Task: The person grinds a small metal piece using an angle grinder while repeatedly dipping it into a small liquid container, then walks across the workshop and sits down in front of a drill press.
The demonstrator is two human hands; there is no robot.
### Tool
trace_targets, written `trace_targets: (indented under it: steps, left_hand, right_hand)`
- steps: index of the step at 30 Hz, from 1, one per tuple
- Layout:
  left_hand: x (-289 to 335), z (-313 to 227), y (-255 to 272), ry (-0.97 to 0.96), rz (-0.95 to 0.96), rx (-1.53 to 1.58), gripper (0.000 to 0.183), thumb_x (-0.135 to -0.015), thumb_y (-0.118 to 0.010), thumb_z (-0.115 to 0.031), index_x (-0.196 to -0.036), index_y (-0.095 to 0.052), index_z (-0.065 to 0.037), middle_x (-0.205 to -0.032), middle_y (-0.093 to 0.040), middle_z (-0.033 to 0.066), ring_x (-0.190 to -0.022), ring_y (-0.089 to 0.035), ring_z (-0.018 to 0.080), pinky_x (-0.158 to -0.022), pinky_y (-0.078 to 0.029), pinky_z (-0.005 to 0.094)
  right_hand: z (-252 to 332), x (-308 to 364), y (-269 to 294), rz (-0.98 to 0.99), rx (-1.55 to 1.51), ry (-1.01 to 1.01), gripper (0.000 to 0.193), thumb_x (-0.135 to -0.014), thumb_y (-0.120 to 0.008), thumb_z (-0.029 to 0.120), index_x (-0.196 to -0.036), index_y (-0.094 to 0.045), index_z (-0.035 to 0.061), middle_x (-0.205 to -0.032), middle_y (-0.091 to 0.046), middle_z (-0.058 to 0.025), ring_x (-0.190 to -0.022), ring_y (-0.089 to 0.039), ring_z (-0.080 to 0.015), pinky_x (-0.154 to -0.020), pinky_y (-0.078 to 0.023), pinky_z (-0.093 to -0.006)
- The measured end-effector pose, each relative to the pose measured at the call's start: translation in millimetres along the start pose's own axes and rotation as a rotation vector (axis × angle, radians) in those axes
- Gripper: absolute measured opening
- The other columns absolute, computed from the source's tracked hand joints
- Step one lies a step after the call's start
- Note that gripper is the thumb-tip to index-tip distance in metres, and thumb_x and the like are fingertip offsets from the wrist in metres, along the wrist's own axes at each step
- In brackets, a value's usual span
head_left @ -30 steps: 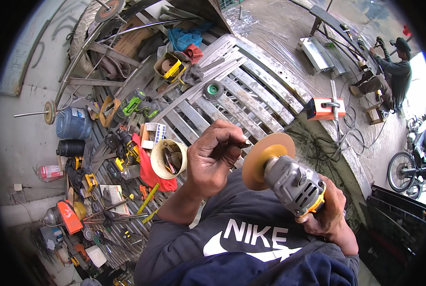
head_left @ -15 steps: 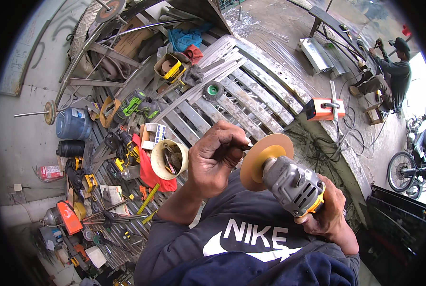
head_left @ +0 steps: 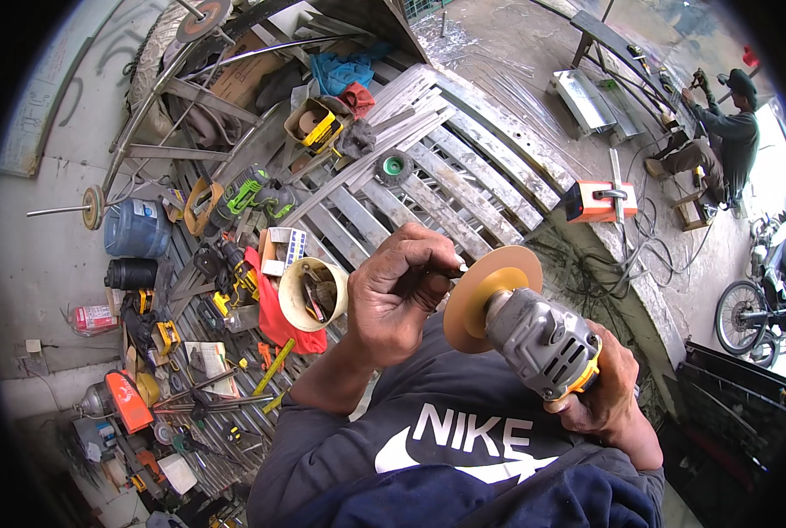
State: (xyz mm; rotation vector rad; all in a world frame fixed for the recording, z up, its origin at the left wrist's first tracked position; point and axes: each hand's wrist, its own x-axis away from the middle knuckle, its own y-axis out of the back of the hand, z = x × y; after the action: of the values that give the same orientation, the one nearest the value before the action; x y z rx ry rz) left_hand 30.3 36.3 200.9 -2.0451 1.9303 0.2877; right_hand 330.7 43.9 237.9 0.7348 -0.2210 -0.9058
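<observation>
A small piece [head_left: 462, 267] is sitting between the left hand's [head_left: 397, 295] fingertips, just beside the disc [head_left: 474, 289] on the grinder [head_left: 547, 339], which is resting in the right hand [head_left: 620, 374]; left of the left hand, a bucket [head_left: 292, 304] is holding tools [head_left: 326, 293]; ahead of the 2 hands, a wheel [head_left: 394, 166] is lying on a slatted bench [head_left: 446, 191]; a jug [head_left: 136, 229] is standing far left, a motorcycle [head_left: 746, 310] far right.

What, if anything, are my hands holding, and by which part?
Right hand: an angle grinder, by the body behind its grey head. Left hand: a small pale-tipped piece, pinched behind its tip.
</observation>
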Motion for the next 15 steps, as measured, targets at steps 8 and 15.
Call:
trace_targets:
  steps: [8,15]
  left_hand:
    - [-0.7,-0.6,0.3,-0.01,0.004,-0.021,0.014,-0.096,-0.063,0.007,-0.109,-0.066,0.003,-0.109,-0.061,0.0103,-0.093,-0.059,0.0109,-0.082,-0.049,0.0232]
    - [-1.1,-1.8,0.7,-0.014,0.008,-0.043,0.013,-0.096,-0.063,0.006,-0.109,-0.067,0.004,-0.108,-0.062,0.0104,-0.092,-0.06,0.0107,-0.081,-0.049,0.0228]
  right_hand:
    - [-2.4,0.7,-0.1,0.008,0.013,0.006,0.092,-0.069,-0.09,0.055,-0.127,-0.055,-0.0072,-0.096,-0.067,-0.0191,-0.084,-0.071,-0.0358,-0.076,-0.057,-0.0406]
    - [-4.5,0.0,-0.3,-0.003,0.007,0.029,0.09,-0.07,-0.09,0.054,-0.127,-0.055,-0.0071,-0.095,-0.067,-0.0187,-0.083,-0.071,-0.0351,-0.075,-0.056,-0.0403]
